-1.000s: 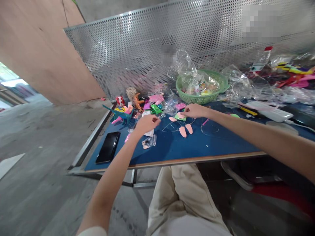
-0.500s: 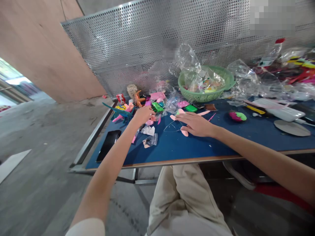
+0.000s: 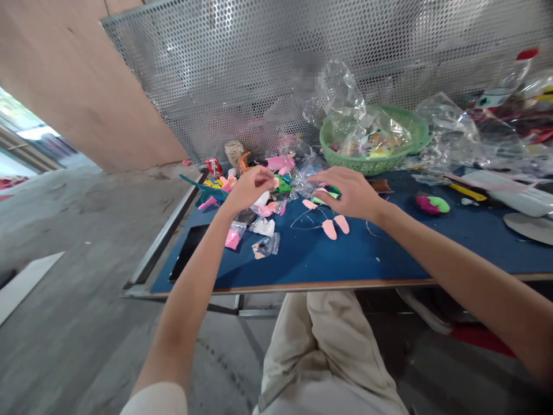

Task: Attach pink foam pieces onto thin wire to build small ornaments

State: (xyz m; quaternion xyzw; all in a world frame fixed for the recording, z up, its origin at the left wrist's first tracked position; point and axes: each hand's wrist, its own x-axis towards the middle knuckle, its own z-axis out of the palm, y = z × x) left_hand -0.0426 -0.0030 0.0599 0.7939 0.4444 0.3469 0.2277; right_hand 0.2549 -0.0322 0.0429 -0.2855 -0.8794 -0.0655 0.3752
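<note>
Over the pile at the table's left-middle, my left hand [image 3: 254,187] is closed, with thumb and fingers pinching a small pale pink lump [image 3: 275,183], apparently modelling clay. My right hand [image 3: 352,190] is open, its fingers curved and thumb apart, just above a light green piece [image 3: 324,199]. Below it, two flat pink oval pieces [image 3: 329,230] lie side by side on the blue table, and a smaller pink piece [image 3: 309,204] is to their left. A thin bent wire [image 3: 302,226] runs beside these pieces. Part of the green piece is hidden by my right hand.
Small bags [image 3: 266,246] and colored clay lie left. A black phone-like slab [image 3: 189,249] lies near the left edge. Behind stands a green basket [image 3: 367,165] with plastic wrapping. A magenta-and-green lump [image 3: 432,204], yellow-handled tool [image 3: 467,192] and bottle [image 3: 503,86] are right.
My right hand has lifted off the pink pieces and moved slightly up, uncovering them. My left hand has drawn back slightly from the pile, with a pale pink lump now showing in its fingertips.
</note>
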